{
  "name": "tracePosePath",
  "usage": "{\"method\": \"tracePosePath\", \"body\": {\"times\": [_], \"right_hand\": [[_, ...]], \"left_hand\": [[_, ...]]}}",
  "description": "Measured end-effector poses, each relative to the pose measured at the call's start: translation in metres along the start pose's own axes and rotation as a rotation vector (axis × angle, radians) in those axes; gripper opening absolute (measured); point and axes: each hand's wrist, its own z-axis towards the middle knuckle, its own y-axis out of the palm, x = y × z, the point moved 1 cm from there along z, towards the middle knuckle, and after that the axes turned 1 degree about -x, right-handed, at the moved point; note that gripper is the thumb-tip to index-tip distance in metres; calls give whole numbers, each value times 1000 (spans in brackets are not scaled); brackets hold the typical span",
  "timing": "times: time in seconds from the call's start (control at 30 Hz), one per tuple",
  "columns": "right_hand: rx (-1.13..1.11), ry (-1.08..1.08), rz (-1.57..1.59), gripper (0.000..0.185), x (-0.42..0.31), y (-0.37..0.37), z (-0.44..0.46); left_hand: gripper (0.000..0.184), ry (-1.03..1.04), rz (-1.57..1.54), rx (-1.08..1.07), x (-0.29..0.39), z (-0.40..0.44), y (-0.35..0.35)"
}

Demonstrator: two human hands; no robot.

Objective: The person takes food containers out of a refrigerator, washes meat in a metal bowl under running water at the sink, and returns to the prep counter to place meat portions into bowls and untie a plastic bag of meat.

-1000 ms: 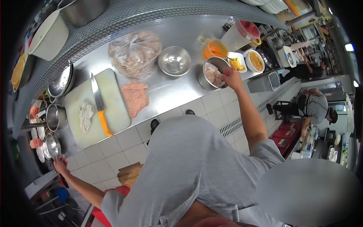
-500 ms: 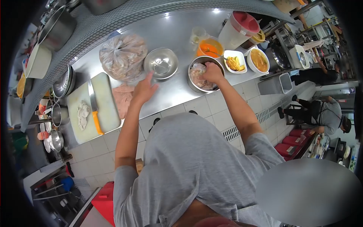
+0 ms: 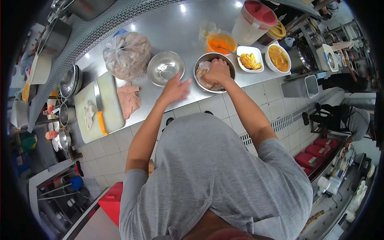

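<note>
The wearer's grey shirt (image 3: 192, 168) fills the foreground. Just past the near edge of the steel counter (image 3: 182, 34), the left hand (image 3: 175, 89) hangs with fingers loosely spread and nothing in them, close to the rim of a metal bowl (image 3: 165, 69); contact cannot be told. The right hand (image 3: 218, 72) reaches down inside a metal pot (image 3: 226, 60), against the raw meat (image 3: 205, 81) lying in it; the fingertips are hidden, so whether they pinch any cannot be told. To the left, a flat pink piece of meat (image 3: 129, 100) lies beside a cutting board (image 3: 114, 116) bearing an orange-handled knife (image 3: 99, 103). Behind these stands a bulging clear bag (image 3: 127, 56). Beyond the pot sit a white dish (image 3: 259, 67) of yellow strips (image 3: 250, 61), an orange-filled tub (image 3: 221, 43) and a tall pitcher (image 3: 251, 30).
</note>
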Motion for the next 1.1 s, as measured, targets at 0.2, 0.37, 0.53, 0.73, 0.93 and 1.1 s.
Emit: {"method": "tracePosePath", "body": {"times": [0.2,0.37,0.53,0.73,0.93,1.1], "right_hand": [[-13,35,87,69,9,21,17],[88,100,306,58,7,20,16],[150,86,484,46,9,19,18],[182,44,690,43,2,4,11],[-205,-29,658,58,20,-1,22],[-44,-155,352,71,25,13,12]], "left_hand": [[50,-21,1,-112,19,39,34],[36,-15,-49,-81,17,42,36],[51,-30,-95,-54,14,43,39],[68,-30,-90,-106,11,48,36],[69,-68,-140,-109,10,48,37],[70,-101,-205,-116,14,45,34]]}}
